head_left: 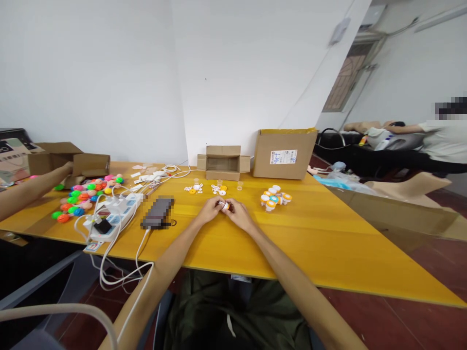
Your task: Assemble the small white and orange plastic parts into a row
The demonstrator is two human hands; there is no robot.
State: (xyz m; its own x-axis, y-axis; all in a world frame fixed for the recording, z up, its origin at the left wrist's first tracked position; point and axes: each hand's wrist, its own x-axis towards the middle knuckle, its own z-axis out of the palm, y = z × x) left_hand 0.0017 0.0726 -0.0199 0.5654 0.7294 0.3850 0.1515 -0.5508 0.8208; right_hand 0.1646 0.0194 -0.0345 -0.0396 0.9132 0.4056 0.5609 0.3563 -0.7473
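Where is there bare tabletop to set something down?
Widest: the tabletop right of the right hand, in front of the orange-white pieces. Narrower: between left hand and dark device. Crowded: the left side, with colored balls and power strip.

Three small clear cups (240, 185), one power strip (116, 223), one small open cardboard box (222, 175) and one labeled shipping carton (268, 170) appear; bunched white-and-orange pieces (270, 204) overlap too closely to count.
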